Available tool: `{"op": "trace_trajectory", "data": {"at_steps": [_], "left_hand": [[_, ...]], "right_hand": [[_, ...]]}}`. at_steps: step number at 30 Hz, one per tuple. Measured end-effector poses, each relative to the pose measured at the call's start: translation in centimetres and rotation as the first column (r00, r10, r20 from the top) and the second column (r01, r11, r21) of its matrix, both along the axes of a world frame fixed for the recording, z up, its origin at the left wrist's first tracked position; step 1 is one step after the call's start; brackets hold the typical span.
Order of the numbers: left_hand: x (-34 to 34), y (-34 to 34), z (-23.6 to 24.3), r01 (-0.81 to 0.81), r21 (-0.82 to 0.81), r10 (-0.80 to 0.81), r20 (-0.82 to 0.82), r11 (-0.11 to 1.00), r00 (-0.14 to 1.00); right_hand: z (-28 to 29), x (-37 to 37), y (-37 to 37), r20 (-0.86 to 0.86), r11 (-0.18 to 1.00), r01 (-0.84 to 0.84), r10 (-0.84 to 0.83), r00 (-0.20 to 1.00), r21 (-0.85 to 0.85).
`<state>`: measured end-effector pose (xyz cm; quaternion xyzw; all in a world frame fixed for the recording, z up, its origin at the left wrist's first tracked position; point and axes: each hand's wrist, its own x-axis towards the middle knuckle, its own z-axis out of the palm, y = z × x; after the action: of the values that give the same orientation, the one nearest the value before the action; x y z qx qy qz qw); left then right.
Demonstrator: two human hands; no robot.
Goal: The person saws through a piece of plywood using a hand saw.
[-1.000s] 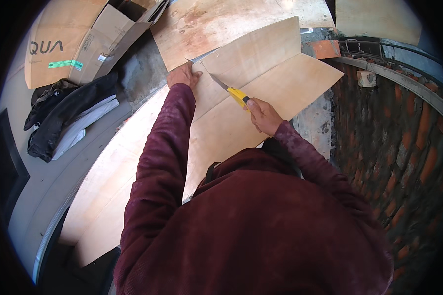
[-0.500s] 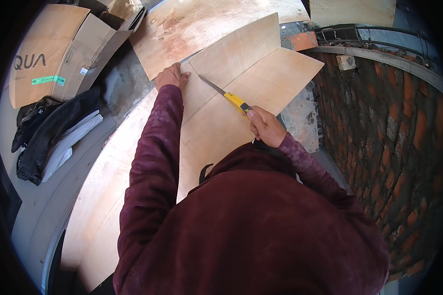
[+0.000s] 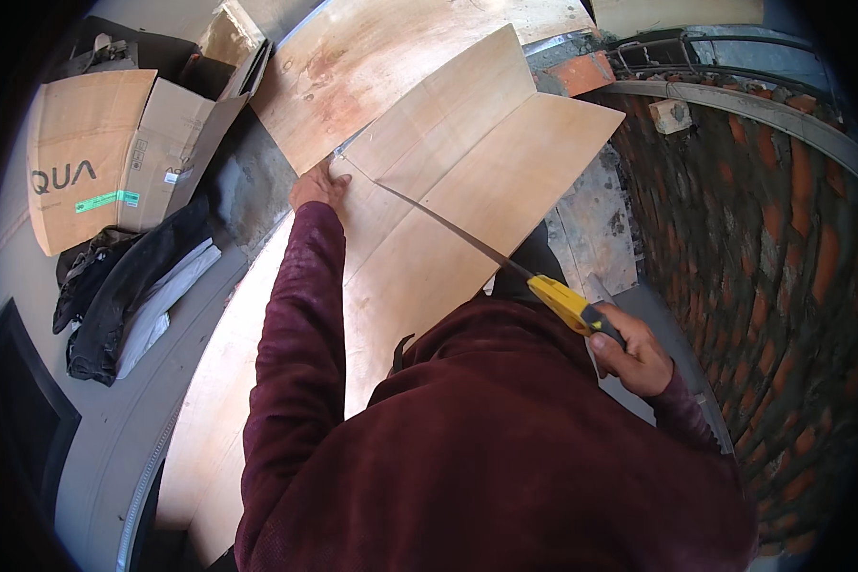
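Holding the saw handle [image 3: 564, 303], the right grip [image 3: 641, 357] partly hides it.

Glare whitens the plywood [image 3: 377, 276] at left, the brick wall [image 3: 744, 286] lies dimmer, and fisheye edges curve into black.

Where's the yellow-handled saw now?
In the head view, the saw is mostly right of centre, held in the right hand, its blade slanting across the wooden sheet.
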<state>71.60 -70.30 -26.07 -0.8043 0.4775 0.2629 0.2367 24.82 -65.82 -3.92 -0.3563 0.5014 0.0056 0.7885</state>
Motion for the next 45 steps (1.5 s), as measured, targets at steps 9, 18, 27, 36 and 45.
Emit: {"op": "trace_trajectory", "data": {"at_steps": [9,18,27,36,45], "left_hand": [[4.2,-3.1,-5.9,-0.067,0.225,0.166,-0.457,0.972,0.874],[-0.5,-7.5,-6.8,-0.367,0.492,0.602,-0.509,0.79,0.615],[-6.5,-16.3,-13.1,-0.217,0.302,0.364,-0.619,0.928,0.696],[-12.4,-19.3,-20.0,0.132,-0.211,-0.237,-0.614,0.968,0.753],[-15.7,-18.6,-17.4,0.319,-0.163,-0.358,-0.397,0.934,0.845]], "right_hand": [[-6.5,0.6,1.0,0.082,0.419,0.901,-0.908,0.412,0.111],[-27.0,7.6,-7.9,0.109,0.123,0.991,-0.987,0.116,0.057],[-28.9,7.0,-6.1,0.062,0.048,0.98,-0.997,0.036,0.195],[-26.7,8.2,-7.7,0.027,-0.086,0.931,-0.994,-0.102,0.355],[-26.6,8.1,-8.7,0.002,-0.144,0.915,-0.988,-0.156,0.376]]}}
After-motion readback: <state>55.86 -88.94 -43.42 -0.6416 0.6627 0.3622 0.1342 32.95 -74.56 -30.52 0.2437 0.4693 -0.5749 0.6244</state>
